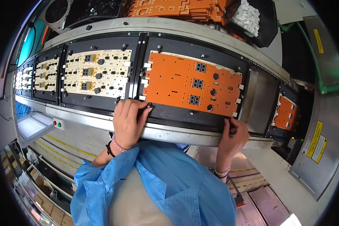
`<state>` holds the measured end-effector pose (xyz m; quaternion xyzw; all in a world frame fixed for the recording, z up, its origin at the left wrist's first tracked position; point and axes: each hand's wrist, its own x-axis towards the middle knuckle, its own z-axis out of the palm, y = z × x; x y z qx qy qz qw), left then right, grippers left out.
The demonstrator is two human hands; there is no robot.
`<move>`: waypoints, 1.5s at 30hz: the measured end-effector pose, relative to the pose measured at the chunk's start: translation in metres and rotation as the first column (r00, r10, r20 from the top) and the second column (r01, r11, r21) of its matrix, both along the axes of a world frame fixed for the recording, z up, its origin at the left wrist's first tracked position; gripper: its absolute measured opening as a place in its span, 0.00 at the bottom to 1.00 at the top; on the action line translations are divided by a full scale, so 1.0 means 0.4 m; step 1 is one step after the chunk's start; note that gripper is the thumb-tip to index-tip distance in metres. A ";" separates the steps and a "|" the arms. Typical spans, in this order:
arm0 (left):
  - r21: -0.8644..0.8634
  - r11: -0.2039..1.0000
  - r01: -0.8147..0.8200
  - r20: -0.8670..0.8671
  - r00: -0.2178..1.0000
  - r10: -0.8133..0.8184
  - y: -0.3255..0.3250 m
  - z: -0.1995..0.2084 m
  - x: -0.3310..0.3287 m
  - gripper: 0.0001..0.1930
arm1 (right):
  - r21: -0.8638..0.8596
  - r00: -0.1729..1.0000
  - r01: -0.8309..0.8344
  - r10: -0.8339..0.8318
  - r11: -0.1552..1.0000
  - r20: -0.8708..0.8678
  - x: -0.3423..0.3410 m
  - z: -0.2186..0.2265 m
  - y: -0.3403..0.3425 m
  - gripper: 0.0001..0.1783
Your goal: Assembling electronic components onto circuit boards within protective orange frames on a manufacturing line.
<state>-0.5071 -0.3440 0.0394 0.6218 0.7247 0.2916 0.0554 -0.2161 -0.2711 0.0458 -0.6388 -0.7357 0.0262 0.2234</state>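
In front of me lies a black carrier tray with an orange cover plate on it. Three two-digit displays and round black parts show through holes in the plate. White connectors stick out at its left and right ends. My left hand is at the tray's near left, thumb and forefinger closed on a small dark clamp knob beside the plate's edge. At the near right corner, my right hand has its thumb and forefinger bent toward each other; what they grip there is hidden.
Leftward along the metal rail sit more trays with cream circuit boards. Another orange-covered tray stands at the right. Orange plates are stacked at the back, near a black bin of white parts. A button box hangs below the rail.
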 end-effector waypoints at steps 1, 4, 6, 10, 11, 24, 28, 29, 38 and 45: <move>-0.002 1.000 0.001 -0.001 1.000 -0.001 0.000 -0.001 0.002 0.15 | -0.011 0.999 0.004 -0.004 1.000 -0.035 0.002 -0.002 -0.002 0.10; 0.008 1.000 -0.007 0.043 0.999 0.007 0.001 -0.001 -0.005 0.14 | -0.067 0.992 -0.066 0.058 0.996 -0.110 0.006 0.005 0.011 0.08; 0.013 0.999 0.032 0.046 0.998 -0.032 0.004 0.004 -0.011 0.12 | -0.082 0.986 -0.125 0.114 0.989 -0.124 0.016 0.005 0.021 0.08; 0.017 0.996 0.090 0.014 0.996 -0.090 0.020 0.024 -0.021 0.12 | -0.039 0.933 -0.359 0.358 0.932 -0.032 0.048 0.029 0.057 0.10; 0.010 0.994 0.110 0.011 0.994 -0.110 0.024 0.023 -0.018 0.11 | -0.038 0.930 -0.365 0.363 0.930 -0.050 0.064 0.033 0.063 0.10; -0.303 0.891 0.340 -0.241 0.877 -0.416 0.029 0.058 -0.063 0.41 | -0.317 0.797 -0.419 0.512 0.851 0.320 0.000 0.047 0.206 0.39; -0.348 0.876 0.333 -0.228 0.877 -0.424 0.023 0.049 -0.067 0.42 | -0.343 0.796 -0.399 0.507 0.850 0.330 -0.003 0.033 0.193 0.42; -0.349 0.876 0.332 -0.229 0.876 -0.424 0.020 0.051 -0.069 0.42 | -0.342 0.797 -0.400 0.507 0.850 0.329 -0.002 0.034 0.195 0.42; -0.286 0.819 0.497 -0.180 0.812 -0.556 0.140 0.089 -0.150 0.41 | -0.414 0.730 -0.472 0.608 0.779 0.313 -0.012 0.091 0.255 0.54; -0.353 0.724 0.592 -0.173 0.720 -0.672 0.282 0.073 -0.157 0.66 | -0.523 0.683 -0.552 0.712 0.650 0.164 -0.051 0.123 0.300 0.76</move>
